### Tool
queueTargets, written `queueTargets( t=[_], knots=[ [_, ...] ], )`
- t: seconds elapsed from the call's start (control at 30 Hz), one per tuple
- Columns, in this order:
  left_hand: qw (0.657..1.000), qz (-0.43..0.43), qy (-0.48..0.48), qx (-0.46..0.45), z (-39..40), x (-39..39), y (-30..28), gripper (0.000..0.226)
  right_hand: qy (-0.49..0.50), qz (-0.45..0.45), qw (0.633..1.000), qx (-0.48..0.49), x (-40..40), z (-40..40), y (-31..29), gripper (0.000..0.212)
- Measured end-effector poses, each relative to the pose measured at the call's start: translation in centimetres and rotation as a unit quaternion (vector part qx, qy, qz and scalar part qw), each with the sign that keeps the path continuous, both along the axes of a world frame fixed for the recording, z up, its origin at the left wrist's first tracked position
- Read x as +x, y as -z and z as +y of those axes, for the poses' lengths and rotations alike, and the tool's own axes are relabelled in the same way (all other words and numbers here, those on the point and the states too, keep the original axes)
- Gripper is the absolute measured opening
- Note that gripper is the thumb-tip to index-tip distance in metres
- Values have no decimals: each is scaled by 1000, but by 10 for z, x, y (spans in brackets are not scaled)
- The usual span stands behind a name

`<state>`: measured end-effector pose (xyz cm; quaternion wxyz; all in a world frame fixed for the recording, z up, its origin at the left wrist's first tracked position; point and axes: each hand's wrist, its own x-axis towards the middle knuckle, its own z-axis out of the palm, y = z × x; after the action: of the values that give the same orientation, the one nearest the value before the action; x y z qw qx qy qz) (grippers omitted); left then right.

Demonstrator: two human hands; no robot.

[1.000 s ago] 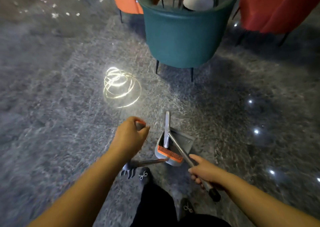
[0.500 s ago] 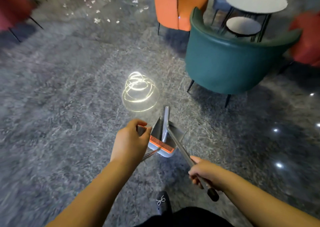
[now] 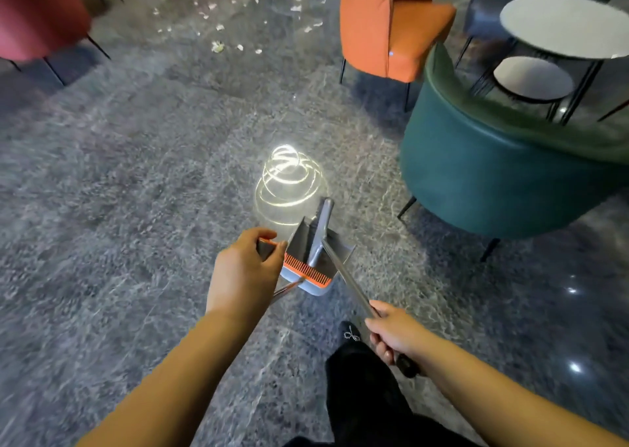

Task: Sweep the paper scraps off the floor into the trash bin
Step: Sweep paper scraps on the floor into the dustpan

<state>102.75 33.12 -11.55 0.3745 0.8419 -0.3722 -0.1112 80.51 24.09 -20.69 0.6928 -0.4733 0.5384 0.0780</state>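
The left hand (image 3: 243,278) grips the orange-edged top of a handle (image 3: 265,247), fingers curled round it, while the right hand (image 3: 394,336) is clenched round the long metal broom handle (image 3: 347,281) near its black end. Between them hangs the grey dustpan (image 3: 318,259) with its orange comb strip (image 3: 306,271), carried clear of the floor (image 3: 119,208); the broom head seems to sit inside it, though I cannot tell exactly how the two are joined.

The paper scraps (image 3: 218,46) lie well ahead, scattered over the floor between the red chair (image 3: 37,14) and the orange chair (image 3: 384,24). No trash bin is in view.

The step in hand looks like carrying the tools to the mess. To do it well, keep pan and broom together and level, steer left of the teal chair (image 3: 493,174), and stop just short of the nearest scraps so none are trodden or kicked about.
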Motion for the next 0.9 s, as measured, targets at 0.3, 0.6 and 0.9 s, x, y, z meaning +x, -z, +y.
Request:
queueTargets(
  t=[0.3,0.6,0.9],
  knots=[
    [999,3,-48,6,-150,102,-8,13,48,20,995,80,106,-191,0,29],
    [996,16,-84,-14,-262,226,-13,12,28,50,997,58,233,-308,-4,47],
    [998,17,-47,-40,-396,385,-21,13,76,27,994,70,397,-432,-26,17]
  ],
)
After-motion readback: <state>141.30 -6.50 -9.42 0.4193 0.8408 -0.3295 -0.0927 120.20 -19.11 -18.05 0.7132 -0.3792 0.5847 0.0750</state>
